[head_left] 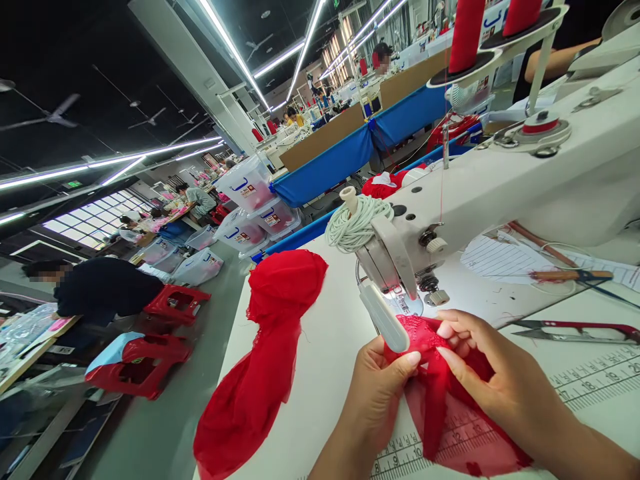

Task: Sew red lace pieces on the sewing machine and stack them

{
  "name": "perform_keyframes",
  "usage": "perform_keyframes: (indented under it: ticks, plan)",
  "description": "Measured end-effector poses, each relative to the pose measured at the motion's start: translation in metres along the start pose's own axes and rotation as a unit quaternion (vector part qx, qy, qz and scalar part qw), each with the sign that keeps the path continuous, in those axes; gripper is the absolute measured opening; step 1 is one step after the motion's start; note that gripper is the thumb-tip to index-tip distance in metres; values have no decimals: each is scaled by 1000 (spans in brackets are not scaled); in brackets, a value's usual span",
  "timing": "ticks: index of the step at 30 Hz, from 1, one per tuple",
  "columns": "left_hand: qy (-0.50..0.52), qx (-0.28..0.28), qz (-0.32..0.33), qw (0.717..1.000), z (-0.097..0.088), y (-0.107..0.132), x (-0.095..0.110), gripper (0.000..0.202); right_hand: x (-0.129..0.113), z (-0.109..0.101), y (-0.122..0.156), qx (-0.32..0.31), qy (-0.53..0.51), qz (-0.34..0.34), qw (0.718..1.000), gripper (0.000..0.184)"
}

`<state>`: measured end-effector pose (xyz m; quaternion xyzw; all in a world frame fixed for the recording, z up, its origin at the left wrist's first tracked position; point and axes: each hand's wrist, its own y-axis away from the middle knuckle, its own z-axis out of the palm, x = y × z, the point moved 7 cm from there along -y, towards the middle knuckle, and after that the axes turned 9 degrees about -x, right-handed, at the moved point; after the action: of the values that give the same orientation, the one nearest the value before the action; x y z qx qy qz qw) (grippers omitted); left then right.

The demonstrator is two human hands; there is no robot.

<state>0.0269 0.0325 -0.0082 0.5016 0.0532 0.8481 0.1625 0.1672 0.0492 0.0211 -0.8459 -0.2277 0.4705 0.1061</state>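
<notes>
Both hands hold a sheer red lace fabric piece (435, 400) just in front of the sewing machine's needle area. My left hand (383, 380) pinches its left side between thumb and fingers, beside the grey lever-like part (385, 320) of the machine. On the fabric's upper right edge, my right hand (480, 367) closes thumb and fingertips over a gathered fold. A strip of red cloth hangs down between the hands across the printed ruler (400, 457). The white sewing machine (475, 180) stands behind, its needle zone lit.
Left on the table lies a red bra-like lace piece (270, 353). Red-handled thread snips (575, 331) rest at the right, near a wooden-handled tool (570, 275) and papers (500, 257). Pale green cord (357, 223) hangs on the machine. Red stools (145, 363) and a seated person (103, 290) are beyond.
</notes>
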Motion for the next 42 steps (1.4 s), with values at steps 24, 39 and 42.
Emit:
perform_keyframes:
  ticks: [24, 39, 42]
  plan:
    - [-6, 12, -10, 1000, -7, 0, -6, 24, -1, 0, 2, 2, 18, -4, 1000, 28]
    - [-5, 4, -20, 1000, -7, -1, -9, 24, -8, 1, 0, 3, 38, -33, 999, 23]
    - [-5, 1, -16, 1000, -8, -1, -9, 22, -7, 2, 0, 0, 40, -30, 999, 24]
